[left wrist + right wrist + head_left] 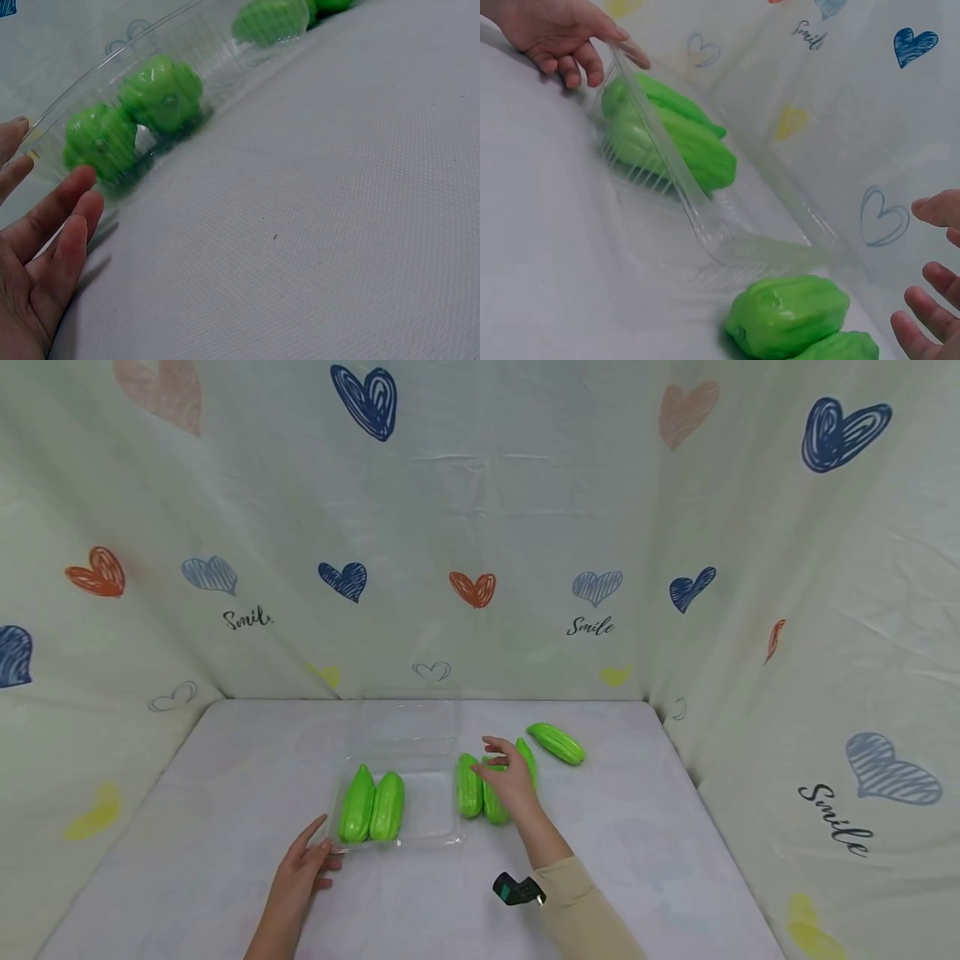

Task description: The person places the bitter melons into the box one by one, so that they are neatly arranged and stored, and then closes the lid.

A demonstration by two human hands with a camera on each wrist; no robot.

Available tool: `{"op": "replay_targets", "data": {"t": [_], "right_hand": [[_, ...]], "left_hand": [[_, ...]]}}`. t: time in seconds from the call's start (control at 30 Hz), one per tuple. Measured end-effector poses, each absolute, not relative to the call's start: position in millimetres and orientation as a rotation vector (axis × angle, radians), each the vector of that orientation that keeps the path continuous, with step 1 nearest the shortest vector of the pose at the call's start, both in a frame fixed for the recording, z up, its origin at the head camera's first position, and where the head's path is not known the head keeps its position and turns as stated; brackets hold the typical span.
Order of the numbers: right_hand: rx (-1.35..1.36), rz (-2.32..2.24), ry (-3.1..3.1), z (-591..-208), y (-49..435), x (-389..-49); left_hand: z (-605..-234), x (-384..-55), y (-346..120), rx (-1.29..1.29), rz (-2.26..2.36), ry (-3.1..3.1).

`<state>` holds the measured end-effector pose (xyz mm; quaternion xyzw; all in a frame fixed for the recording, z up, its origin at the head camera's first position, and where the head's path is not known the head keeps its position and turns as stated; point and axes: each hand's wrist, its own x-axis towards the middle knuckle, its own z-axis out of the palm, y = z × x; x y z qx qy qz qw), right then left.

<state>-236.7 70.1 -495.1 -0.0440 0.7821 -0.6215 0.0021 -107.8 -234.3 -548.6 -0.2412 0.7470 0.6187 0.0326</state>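
A clear plastic box with its lid folded back holds two green ridged gourds side by side in its left half. My left hand rests its fingertips at the box's front left corner, the fingers loosely spread. In the left wrist view those fingers sit right by the clear wall. My right hand hovers over a row of loose gourds just right of the box, fingers apart and holding nothing. It partly hides the gourds there.
Another green gourd lies apart at the back right. A white cloth covers the table, and a curtain printed with hearts surrounds its back and sides. A black device is strapped at my right wrist by the beige sleeve.
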Motion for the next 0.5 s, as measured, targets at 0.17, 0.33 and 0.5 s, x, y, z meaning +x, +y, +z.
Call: {"op": "replay_targets", "data": {"t": [0.17,0.33,0.5], "right_hand": [[-0.090,-1.907,2.531,-498,84,-238],[-0.061,-1.899,2.559,-504,97,-239],[-0.041,-1.892,2.568,-506,108,-241]], "left_hand": [[-548,-107,-234,-0.733,1.910,2.297],[-549,-107,-234,-0.737,1.901,2.307],[-551,-108,-234,-0.752,1.900,2.314]]}}
